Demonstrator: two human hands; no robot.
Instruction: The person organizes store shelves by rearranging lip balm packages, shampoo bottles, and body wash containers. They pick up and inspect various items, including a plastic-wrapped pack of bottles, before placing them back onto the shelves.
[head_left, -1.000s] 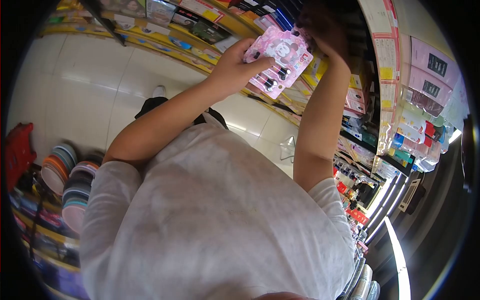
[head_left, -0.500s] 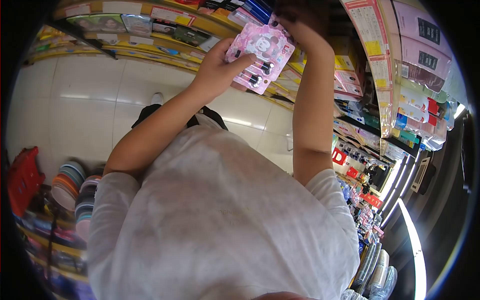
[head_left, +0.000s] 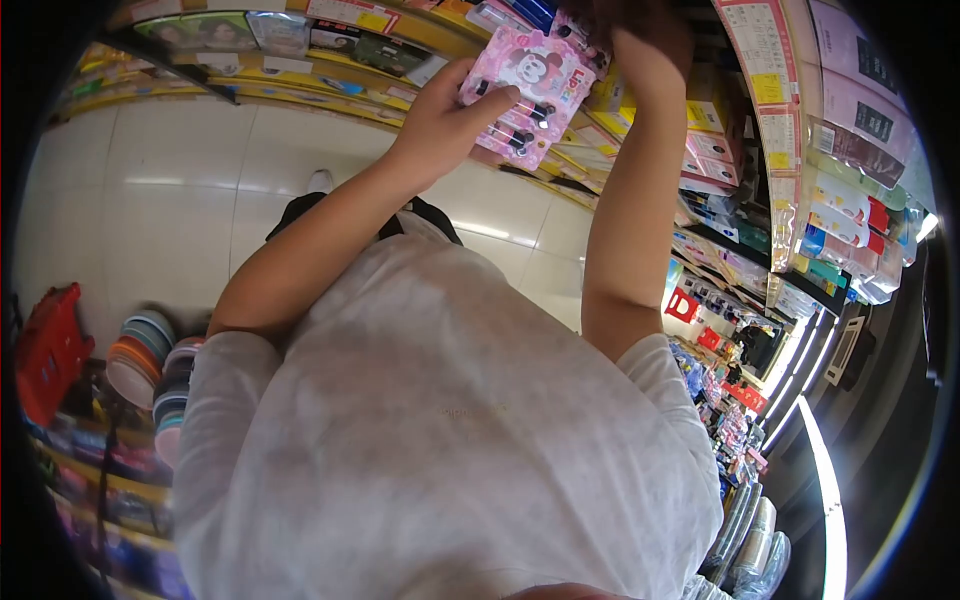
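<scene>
My left hand (head_left: pixel 445 125) is closed on a pink blister pack (head_left: pixel 530 85), with the thumb lying across its front. The pack shows a cartoon face, and small dark-capped tubes sit in its lower part. My right hand (head_left: pixel 645 50) is raised at the shelf, to the right of the pack. Its fingers are dark and blurred, so their hold cannot be made out. Beside those fingers is part of another pink pack (head_left: pixel 575 38), next to the upper right edge of the held one.
Shelves with yellow edges (head_left: pixel 390 95) and boxed goods run along the top. More packages (head_left: pixel 855 120) stand on the right-hand shelf behind price labels (head_left: pixel 765 90). Stacked bowls (head_left: pixel 135 365) and a red plastic object (head_left: pixel 50 350) are at the lower left, beside the tiled floor (head_left: pixel 170 220).
Both hands have shifted slightly, the right one up and to the right. The held pack sits a little higher, and more of the other pink pack shows beside it.
</scene>
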